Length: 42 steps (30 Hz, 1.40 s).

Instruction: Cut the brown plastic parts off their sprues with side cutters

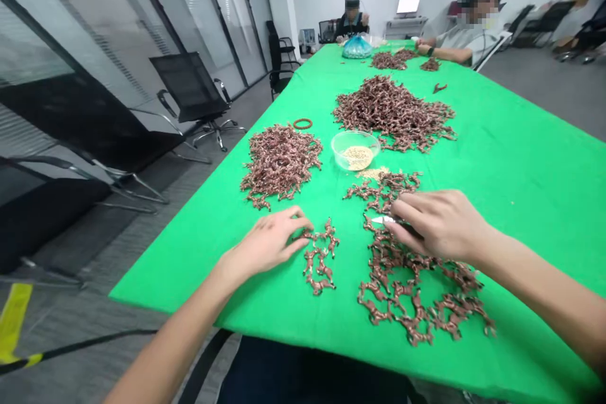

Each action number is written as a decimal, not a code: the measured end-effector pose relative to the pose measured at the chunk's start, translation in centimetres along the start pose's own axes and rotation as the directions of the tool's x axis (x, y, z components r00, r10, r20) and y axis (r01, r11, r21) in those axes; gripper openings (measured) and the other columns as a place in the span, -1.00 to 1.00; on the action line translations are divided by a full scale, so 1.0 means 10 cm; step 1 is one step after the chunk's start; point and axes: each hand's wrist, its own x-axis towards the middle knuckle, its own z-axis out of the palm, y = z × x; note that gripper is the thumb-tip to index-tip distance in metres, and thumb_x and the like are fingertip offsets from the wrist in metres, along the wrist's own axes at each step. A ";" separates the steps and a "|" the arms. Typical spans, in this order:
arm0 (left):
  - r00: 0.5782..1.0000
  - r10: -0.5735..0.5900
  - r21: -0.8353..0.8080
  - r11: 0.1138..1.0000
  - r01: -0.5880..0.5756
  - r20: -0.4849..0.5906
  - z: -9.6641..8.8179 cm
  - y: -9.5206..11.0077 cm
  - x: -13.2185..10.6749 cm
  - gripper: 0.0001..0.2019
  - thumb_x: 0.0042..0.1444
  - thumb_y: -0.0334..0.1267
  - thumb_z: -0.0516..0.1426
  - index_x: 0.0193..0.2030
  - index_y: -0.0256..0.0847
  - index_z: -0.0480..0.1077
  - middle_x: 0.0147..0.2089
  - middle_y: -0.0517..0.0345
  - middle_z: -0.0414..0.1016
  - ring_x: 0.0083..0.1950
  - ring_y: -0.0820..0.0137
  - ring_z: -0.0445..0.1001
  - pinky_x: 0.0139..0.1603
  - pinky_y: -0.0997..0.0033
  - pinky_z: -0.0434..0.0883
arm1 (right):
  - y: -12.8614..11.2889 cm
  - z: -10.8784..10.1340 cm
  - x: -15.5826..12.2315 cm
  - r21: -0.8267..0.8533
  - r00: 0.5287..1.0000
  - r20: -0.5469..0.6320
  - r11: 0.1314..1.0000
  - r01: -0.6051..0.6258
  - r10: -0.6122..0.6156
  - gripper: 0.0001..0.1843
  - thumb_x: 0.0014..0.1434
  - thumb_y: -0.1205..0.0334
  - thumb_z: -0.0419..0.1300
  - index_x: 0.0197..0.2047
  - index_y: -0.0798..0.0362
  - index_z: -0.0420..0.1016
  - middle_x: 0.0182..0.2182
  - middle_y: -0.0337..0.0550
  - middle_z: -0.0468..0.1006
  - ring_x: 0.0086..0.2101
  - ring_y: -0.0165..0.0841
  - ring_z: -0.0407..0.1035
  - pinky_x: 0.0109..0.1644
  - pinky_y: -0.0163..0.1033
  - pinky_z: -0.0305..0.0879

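In the head view, the step in hand looks like handling small, glossy brown animal-shaped figures [319, 285] a few at a time. The left hand [271, 238] has thumb and fingers curved around one figure beside a short cluster; whether they press on it, I cannot tell. The right hand [442, 224] grips a slim dark-handled tool with a pale pointed tip [382, 219], over a wider spread of figures [416, 306]. The next move seems to call for a fine pinch and a steady tip, since these figures lie crowded and touching. Beyond, on the green cloth table cover [189, 265], are a left heap of figures [283, 161], a larger heap of figures [392, 107] and a clear round plastic bowl [338, 156] of beige grains [358, 156]. The bowl and spilled beige grains [373, 173] stand just past the spread, limiting reach forward.
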 end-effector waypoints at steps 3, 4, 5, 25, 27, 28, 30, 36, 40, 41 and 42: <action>0.999 0.040 -0.064 0.997 -0.039 0.020 -0.04 -0.05 0.05 -0.83 0.27 -0.21 0.09 -0.11 -0.16 0.49 -0.14 0.09 0.48 -0.19 0.31 0.47 -0.14 0.30 0.36 | -0.09 0.03 0.07 0.035 0.999 0.006 0.998 0.050 -0.051 -0.60 0.44 0.04 -0.03 -0.38 0.04 0.37 -0.55 -0.24 0.33 -0.55 -0.40 0.18 -0.47 -0.21 -0.06; 0.999 0.035 -0.099 0.994 -0.034 0.007 -0.06 -0.07 0.06 -0.84 0.26 -0.22 0.11 -0.15 -0.18 0.49 -0.19 0.09 0.50 -0.22 0.32 0.47 -0.16 0.31 0.37 | -0.12 0.03 0.09 0.039 0.998 0.003 0.998 0.057 -0.057 -0.60 0.44 0.05 -0.02 -0.38 0.04 0.37 -0.55 -0.24 0.33 -0.55 -0.40 0.18 -0.47 -0.21 -0.04; 1.000 0.024 -0.150 0.988 -0.025 -0.008 -0.09 -0.10 0.07 -0.85 0.24 -0.21 0.13 -0.18 -0.20 0.50 -0.24 0.10 0.51 -0.24 0.33 0.47 -0.18 0.32 0.38 | -0.14 0.03 0.10 0.040 0.998 -0.006 0.998 0.056 -0.056 -0.62 0.43 0.05 0.00 -0.39 0.04 0.37 -0.54 -0.23 0.34 -0.56 -0.40 0.19 -0.47 -0.20 -0.02; 0.992 -0.083 -0.974 0.214 -0.075 -0.095 0.20 -0.51 0.35 -0.67 0.00 -0.17 0.38 -0.14 -0.34 0.57 -0.25 -0.05 0.67 -0.18 0.22 0.66 -0.15 0.25 0.61 | -0.83 0.53 0.72 0.144 0.900 -0.264 0.936 -0.320 0.348 -0.75 0.35 0.18 0.07 -0.33 0.08 0.43 -0.50 -0.20 0.43 -0.52 -0.40 0.29 -0.48 -0.28 0.10; 0.988 -0.121 -0.979 0.190 -0.072 -0.096 0.23 -0.49 0.25 -0.70 0.02 -0.20 0.37 -0.13 -0.31 0.57 -0.18 -0.05 0.67 -0.15 0.23 0.66 -0.18 0.33 0.61 | -0.88 0.56 0.70 0.212 0.895 -0.244 0.921 -0.327 0.374 -0.76 0.36 0.19 0.06 -0.31 0.09 0.43 -0.51 -0.20 0.42 -0.53 -0.40 0.28 -0.47 -0.28 0.11; 0.986 -0.128 -0.979 0.186 -0.080 -0.105 0.23 -0.47 0.21 -0.72 0.02 -0.22 0.37 -0.13 -0.29 0.57 -0.14 -0.05 0.67 -0.14 0.23 0.66 -0.19 0.34 0.62 | -0.90 0.57 0.69 0.243 0.898 -0.229 0.915 -0.321 0.376 -0.77 0.36 0.19 0.06 -0.29 0.10 0.44 -0.51 -0.19 0.41 -0.52 -0.40 0.28 -0.46 -0.27 0.12; 0.984 -0.125 -0.976 0.192 -0.103 -0.128 0.20 -0.41 0.18 -0.73 0.02 -0.24 0.37 -0.13 -0.28 0.58 -0.09 -0.05 0.66 -0.13 0.23 0.66 -0.19 0.33 0.63 | -0.94 0.57 0.68 0.294 0.906 -0.210 0.907 -0.301 0.368 -0.78 0.36 0.21 0.05 -0.26 0.11 0.44 -0.49 -0.17 0.40 -0.51 -0.38 0.28 -0.44 -0.27 0.14; 0.981 -0.096 -0.975 0.157 -0.155 -0.171 0.18 -0.27 0.13 -0.79 0.01 -0.32 0.37 -0.19 -0.27 0.60 -0.03 -0.03 0.65 -0.16 0.26 0.67 -0.24 0.40 0.64 | -1.02 0.54 0.66 0.299 0.918 -0.243 0.924 -0.238 0.314 -0.82 0.34 0.24 0.07 -0.25 0.11 0.43 -0.49 -0.16 0.37 -0.50 -0.34 0.22 -0.45 -0.24 0.13; 0.978 -0.072 -0.976 0.117 -0.186 -0.195 0.21 -0.24 0.11 -0.81 -0.01 -0.39 0.37 -0.21 -0.27 0.60 -0.06 0.00 0.66 -0.14 0.26 0.67 -0.15 0.36 0.64 | -1.05 0.56 0.65 0.304 0.922 -0.237 0.925 -0.227 0.305 -0.84 0.34 0.25 0.08 -0.24 0.13 0.42 -0.49 -0.16 0.35 -0.50 -0.35 0.21 -0.44 -0.23 0.10; 0.977 -0.069 -0.975 0.110 -0.192 -0.200 0.21 -0.24 0.11 -0.81 -0.02 -0.41 0.37 -0.22 -0.28 0.61 -0.07 0.01 0.67 -0.13 0.26 0.67 -0.11 0.35 0.63 | -1.06 0.56 0.64 0.306 0.925 -0.232 0.925 -0.226 0.303 -0.84 0.34 0.25 0.09 -0.24 0.14 0.43 -0.49 -0.16 0.35 -0.50 -0.35 0.20 -0.44 -0.23 0.10; 0.977 -0.068 -0.975 0.105 -0.196 -0.203 0.21 -0.23 0.11 -0.81 -0.03 -0.42 0.38 -0.22 -0.28 0.61 -0.08 0.01 0.67 -0.13 0.26 0.67 -0.09 0.35 0.63 | -1.07 0.57 0.64 0.303 0.926 -0.228 0.926 -0.226 0.301 -0.84 0.34 0.26 0.09 -0.24 0.14 0.43 -0.49 -0.16 0.34 -0.50 -0.35 0.20 -0.44 -0.24 0.10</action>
